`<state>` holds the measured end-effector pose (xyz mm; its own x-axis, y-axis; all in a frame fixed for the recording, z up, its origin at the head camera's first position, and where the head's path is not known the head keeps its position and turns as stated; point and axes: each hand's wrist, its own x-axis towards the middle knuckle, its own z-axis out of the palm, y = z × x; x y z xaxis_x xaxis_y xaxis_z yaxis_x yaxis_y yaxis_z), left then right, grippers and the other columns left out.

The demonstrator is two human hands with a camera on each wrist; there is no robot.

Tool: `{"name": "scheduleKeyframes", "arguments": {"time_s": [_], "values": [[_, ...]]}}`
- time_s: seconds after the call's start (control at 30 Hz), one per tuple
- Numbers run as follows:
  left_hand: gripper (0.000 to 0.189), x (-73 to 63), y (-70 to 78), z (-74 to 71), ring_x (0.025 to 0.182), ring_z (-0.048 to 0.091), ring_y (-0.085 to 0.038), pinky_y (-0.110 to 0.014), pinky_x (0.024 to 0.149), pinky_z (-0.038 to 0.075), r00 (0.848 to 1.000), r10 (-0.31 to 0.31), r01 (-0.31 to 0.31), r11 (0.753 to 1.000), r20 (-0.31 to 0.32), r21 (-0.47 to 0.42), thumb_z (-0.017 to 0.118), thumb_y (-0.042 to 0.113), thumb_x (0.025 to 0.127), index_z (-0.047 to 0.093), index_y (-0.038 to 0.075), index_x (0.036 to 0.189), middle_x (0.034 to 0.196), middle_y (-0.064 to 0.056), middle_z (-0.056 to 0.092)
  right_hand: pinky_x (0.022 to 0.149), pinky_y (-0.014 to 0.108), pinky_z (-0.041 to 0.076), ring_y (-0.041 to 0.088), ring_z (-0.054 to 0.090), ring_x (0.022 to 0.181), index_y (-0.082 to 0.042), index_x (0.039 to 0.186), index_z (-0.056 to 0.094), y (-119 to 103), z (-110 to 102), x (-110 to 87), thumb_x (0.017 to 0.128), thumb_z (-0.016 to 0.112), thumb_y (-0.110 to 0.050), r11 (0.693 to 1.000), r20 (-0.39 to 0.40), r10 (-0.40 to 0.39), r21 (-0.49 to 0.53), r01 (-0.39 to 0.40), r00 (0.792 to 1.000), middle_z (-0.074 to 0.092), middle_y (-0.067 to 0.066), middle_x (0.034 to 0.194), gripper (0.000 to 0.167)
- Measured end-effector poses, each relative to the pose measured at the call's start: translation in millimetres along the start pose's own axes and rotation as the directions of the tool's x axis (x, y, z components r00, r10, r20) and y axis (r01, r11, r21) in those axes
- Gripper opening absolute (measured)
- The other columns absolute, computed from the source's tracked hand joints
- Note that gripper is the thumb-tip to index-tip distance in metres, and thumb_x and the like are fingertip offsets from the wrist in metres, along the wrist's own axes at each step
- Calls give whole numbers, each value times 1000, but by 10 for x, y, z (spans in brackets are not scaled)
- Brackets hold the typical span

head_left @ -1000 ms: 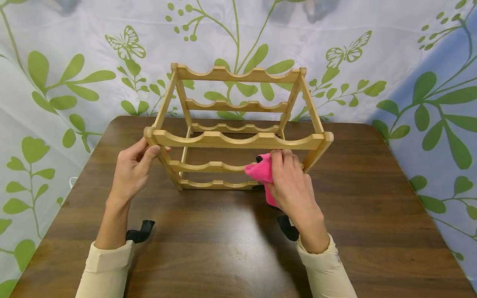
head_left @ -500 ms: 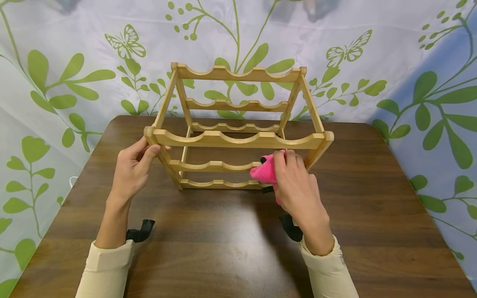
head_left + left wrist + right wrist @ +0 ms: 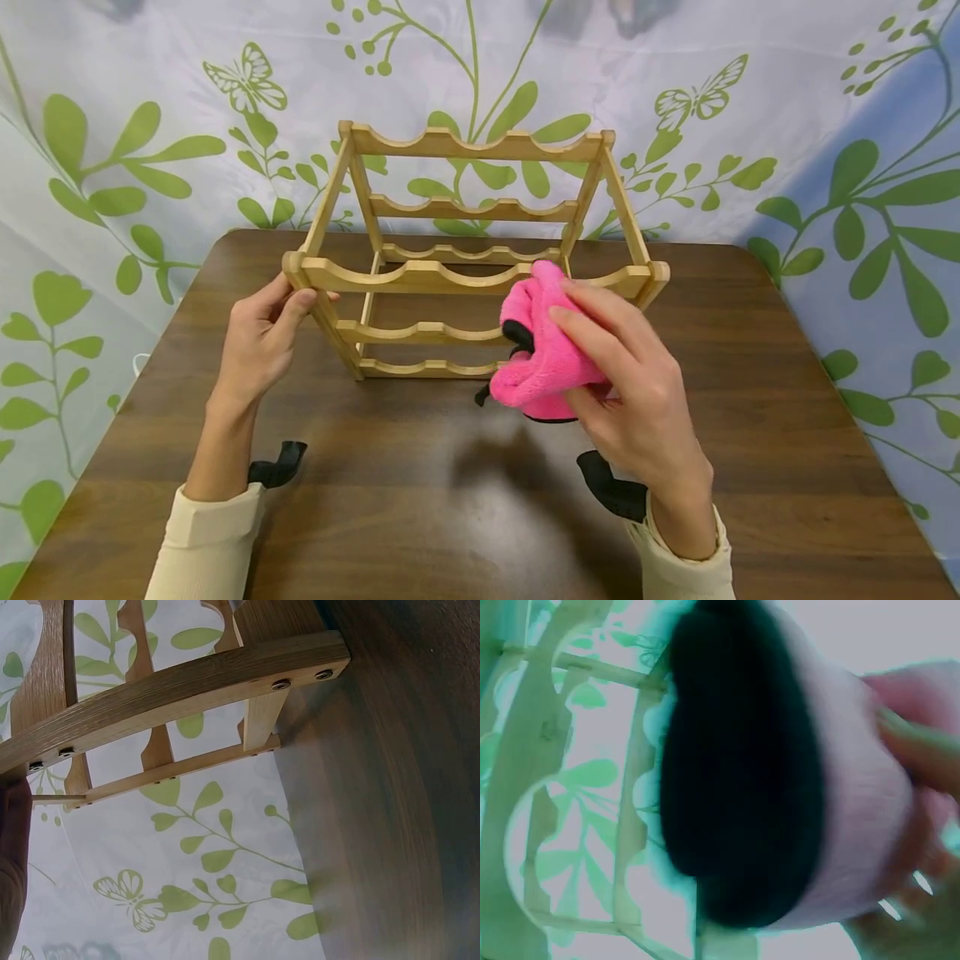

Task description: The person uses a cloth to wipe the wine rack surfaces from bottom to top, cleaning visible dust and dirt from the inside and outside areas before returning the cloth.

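Note:
A light wooden wine rack [image 3: 420, 277] with scalloped crossbars stands on the brown table. My left hand [image 3: 255, 346] grips its front left post just under the top corner, thumb in front. In the left wrist view the rack's side post [image 3: 195, 686] runs across with screw heads showing, and only a dark edge of the hand is visible. My right hand [image 3: 637, 387] pinches a bunched pink cloth [image 3: 555, 354] with black trim, held up before the rack's front right. The right wrist view shows the cloth [image 3: 855, 795] blurred, with a large dark part facing the camera.
The brown wooden table [image 3: 375, 517] carries the rack near its back edge. Behind hangs a pale curtain [image 3: 172, 108] with green leaves and butterflies. Black straps [image 3: 277, 467] stick out beside both wrists.
My right hand has pulled the pink cloth away from the rack's lower front right and raised it toward the camera. The left hand keeps its grip on the post; the view has shifted slightly.

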<state>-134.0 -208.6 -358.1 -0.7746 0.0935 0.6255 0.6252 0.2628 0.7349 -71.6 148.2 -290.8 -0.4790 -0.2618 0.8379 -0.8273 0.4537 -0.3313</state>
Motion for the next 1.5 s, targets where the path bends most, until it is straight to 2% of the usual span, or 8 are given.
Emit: {"name": "scheduleKeyframes", "arguments": {"time_s": [0.07, 0.13, 0.23, 0.4, 0.57, 0.93, 1.17, 1.5], "values": [[27, 2, 0, 4, 80, 66, -10, -17, 74, 52, 1000, 3, -3, 1000, 7, -6, 51, -2, 101, 63, -9, 124, 93, -17, 72, 99, 34, 47, 41, 56, 111, 4, 114, 65, 2, 44, 19, 93, 66, -19, 1000, -198, 10, 2, -9, 980, 59, 27, 121, 31], [27, 2, -2, 5, 82, 67, -10, -17, 75, 52, 1000, 4, -4, 1000, 6, -3, 51, -3, 100, 63, -9, 124, 94, -16, 72, 97, 39, 49, 41, 56, 110, 5, 115, 63, 29, 83, 26, 88, 71, -17, 996, -355, 52, -49, -74, 934, 59, 26, 120, 36], [28, 4, -4, -2, 76, 64, -8, -16, 70, 49, 1000, 10, -10, 1000, 3, 12, 51, -4, 100, 63, -8, 124, 94, -14, 73, 97, 46, 49, 38, 55, 113, 4, 122, 61, 98, 90, 20, 85, 74, -16, 956, -438, 106, -203, -213, 893, 58, 23, 123, 44], [27, 0, -3, -5, 76, 64, -8, -16, 70, 49, 1000, 9, -9, 1000, 2, 28, 52, -4, 100, 64, -8, 124, 94, -13, 73, 87, 61, 51, 37, 47, 127, 0, 136, 53, 206, 30, -41, 86, 75, -12, 817, -231, 216, -490, -305, 949, 51, 21, 138, 56], [27, -3, 4, 2, 82, 67, -8, -17, 73, 51, 1000, 0, 0, 999, -10, 32, 53, -4, 99, 64, -9, 123, 94, -13, 73, 76, 67, 50, 37, 38, 136, -3, 143, 48, 231, 65, -75, 85, 76, -15, 750, -118, 274, -596, -289, 955, 41, 20, 148, 65], [19, 2, 8, 15, 85, 67, -9, -17, 73, 49, 999, 5, -3, 999, -34, 49, 54, -3, 99, 67, -11, 110, 93, -9, 74, 78, 67, 50, 36, 40, 135, -6, 138, 54, 226, 76, -73, 81, 79, -16, 766, -89, 269, -584, -269, 959, 48, 16, 144, 63], [21, 14, 16, 22, 65, 51, -9, -17, 59, 41, 999, 7, -4, 997, -38, 78, 54, 3, 101, 68, -10, 109, 94, -6, 73, 83, 63, 51, 36, 46, 130, -4, 133, 59, 204, 161, -72, 80, 80, -13, 772, -69, 219, -598, -216, 973, 55, 17, 137, 58], [22, 5, 14, 30, 64, 49, -8, -16, 61, 41, 999, -1, 5, 996, -48, 90, 53, 3, 102, 68, -12, 107, 93, -6, 73, 82, 61, 52, 33, 48, 129, -3, 134, 59, 191, 288, -96, 81, 79, -13, 776, -79, 217, -590, -221, 973, 57, 17, 136, 58]]}}
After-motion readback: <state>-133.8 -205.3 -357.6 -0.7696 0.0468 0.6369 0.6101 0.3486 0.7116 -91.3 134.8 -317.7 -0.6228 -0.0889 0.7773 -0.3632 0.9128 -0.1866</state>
